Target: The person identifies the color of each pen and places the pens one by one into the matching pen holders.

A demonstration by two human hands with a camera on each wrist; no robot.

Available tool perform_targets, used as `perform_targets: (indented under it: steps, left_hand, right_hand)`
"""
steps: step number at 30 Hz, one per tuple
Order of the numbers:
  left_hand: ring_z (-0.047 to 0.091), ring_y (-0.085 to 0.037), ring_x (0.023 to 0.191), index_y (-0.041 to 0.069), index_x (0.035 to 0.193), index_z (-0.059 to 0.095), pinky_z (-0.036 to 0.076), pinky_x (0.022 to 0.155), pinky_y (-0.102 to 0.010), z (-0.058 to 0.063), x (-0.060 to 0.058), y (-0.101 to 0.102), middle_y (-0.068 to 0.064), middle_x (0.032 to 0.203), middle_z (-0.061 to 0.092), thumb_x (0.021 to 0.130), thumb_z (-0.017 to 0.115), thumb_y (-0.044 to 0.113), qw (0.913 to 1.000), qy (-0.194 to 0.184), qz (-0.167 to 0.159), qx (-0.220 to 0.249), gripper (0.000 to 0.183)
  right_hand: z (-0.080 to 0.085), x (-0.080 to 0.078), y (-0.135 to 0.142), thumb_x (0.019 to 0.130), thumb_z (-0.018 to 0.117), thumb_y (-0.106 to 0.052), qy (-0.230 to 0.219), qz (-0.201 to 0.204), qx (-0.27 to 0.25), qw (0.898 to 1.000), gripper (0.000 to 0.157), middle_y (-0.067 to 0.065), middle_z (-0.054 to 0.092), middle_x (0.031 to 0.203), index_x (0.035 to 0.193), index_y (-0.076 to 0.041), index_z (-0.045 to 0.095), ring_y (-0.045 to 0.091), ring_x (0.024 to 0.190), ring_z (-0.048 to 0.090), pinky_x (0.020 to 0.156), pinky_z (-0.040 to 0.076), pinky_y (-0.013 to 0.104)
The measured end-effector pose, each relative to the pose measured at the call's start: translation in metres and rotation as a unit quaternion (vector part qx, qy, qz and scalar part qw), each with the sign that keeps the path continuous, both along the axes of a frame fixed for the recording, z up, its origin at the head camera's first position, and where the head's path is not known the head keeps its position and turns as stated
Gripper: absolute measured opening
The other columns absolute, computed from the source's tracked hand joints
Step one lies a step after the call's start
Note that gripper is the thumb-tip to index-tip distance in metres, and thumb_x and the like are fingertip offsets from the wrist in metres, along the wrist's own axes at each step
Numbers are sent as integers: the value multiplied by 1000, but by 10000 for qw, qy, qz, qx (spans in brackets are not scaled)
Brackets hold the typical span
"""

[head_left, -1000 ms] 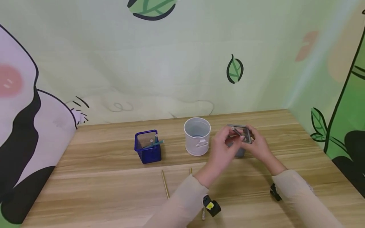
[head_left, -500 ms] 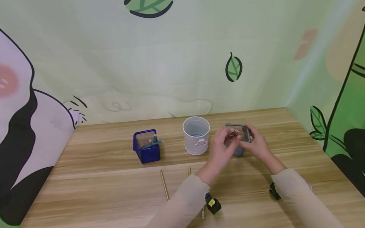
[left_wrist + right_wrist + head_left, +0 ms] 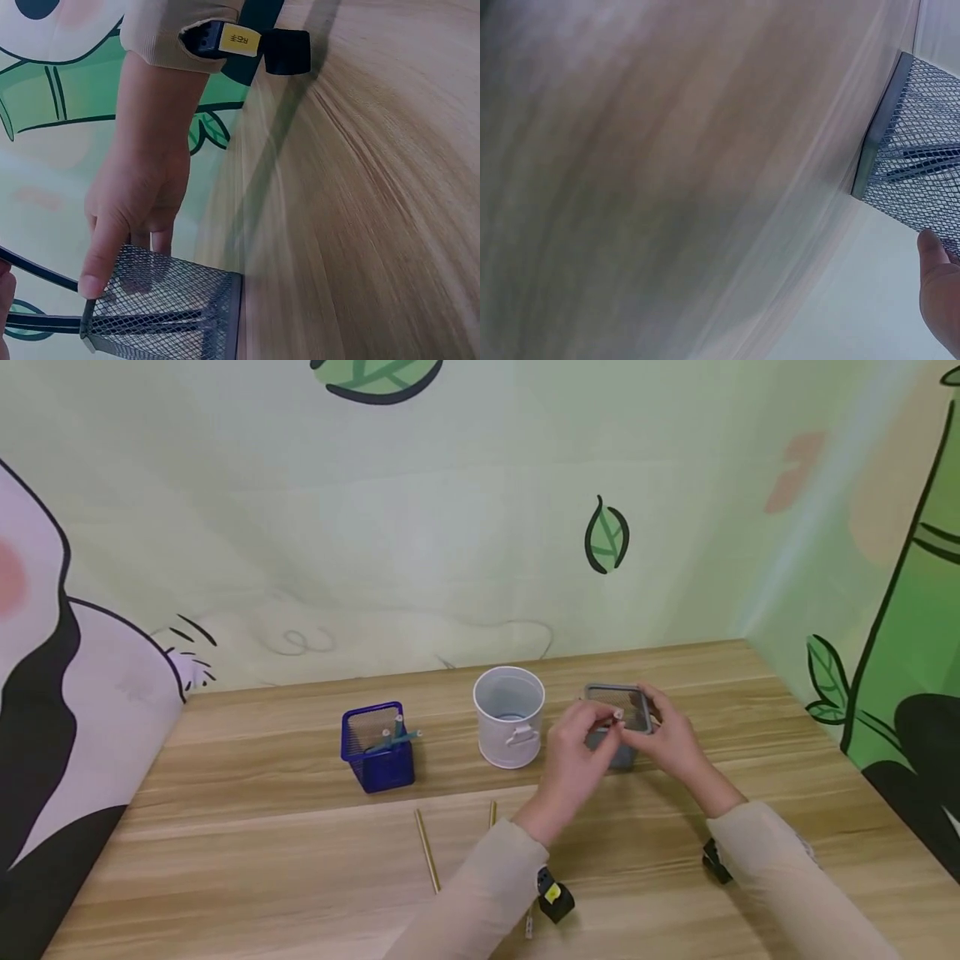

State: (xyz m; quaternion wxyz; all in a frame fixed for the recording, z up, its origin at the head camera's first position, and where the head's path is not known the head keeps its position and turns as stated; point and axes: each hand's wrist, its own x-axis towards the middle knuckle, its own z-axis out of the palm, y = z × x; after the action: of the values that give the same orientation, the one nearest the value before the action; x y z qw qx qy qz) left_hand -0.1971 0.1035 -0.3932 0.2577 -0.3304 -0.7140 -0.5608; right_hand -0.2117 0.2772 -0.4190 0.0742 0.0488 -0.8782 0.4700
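Observation:
My right hand (image 3: pixel 667 735) grips the grey mesh pen holder (image 3: pixel 172 307) by its upper side, thumb at the near rim, fingers behind. Through the mesh, dark pencil-like sticks (image 3: pixel 150 322) show inside. Over the holder's opening, my left hand (image 3: pixel 573 760) pinches a slim pencil (image 3: pixel 618 714) between thumb and fingers; only its pale round end shows, the rest hidden. In the left wrist view a bit of the left hand (image 3: pixel 4 304) shows at the edge. The right wrist view catches the base of the holder and a finger (image 3: pixel 934 262) against its mesh.
A white bucket (image 3: pixel 508 727) stands left of the hands. Further left, a blue mesh pen holder (image 3: pixel 386 772) bears several teal pencils (image 3: pixel 397 735). One gold pencil (image 3: pixel 427 852) lies on the wooden table (image 3: pixel 247 860); another (image 3: pixel 492 812) is partly under the left sleeve (image 3: pixel 480 889).
The pencil in my left hand has turned from lying slanted to showing its end. The right hand keeps its grip on the grey holder. The head view has shifted slightly.

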Motion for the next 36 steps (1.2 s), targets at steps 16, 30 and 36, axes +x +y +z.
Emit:
perform_targets:
  steps: [16,30,36]
  left_hand:
    - [66,-21,89,0,93,66,50,91,-22,-4,-3,-3,-11,90,69,83,67,-2,9989,199,147,-399,10]
    - [69,-19,87,2,95,70,52,81,-17,-13,-4,-3,-9,95,73,84,68,4,9968,74,499,-615,12]
    - [70,-17,84,4,95,71,54,77,-21,-15,-3,-4,-6,92,74,83,69,9,9919,223,862,-911,13]
  right_hand:
    - [3,-1,-1,86,66,-4,-218,-13,80,9997,78,35,33,142,145,11,17,48,132,34,105,35,55]
    - [2,-1,0,86,69,-11,-345,-71,114,9993,83,36,31,143,146,10,16,51,132,32,103,37,55]
    - [2,0,-1,85,71,-11,-233,-76,141,9996,83,36,34,142,145,11,18,51,131,33,104,35,56]
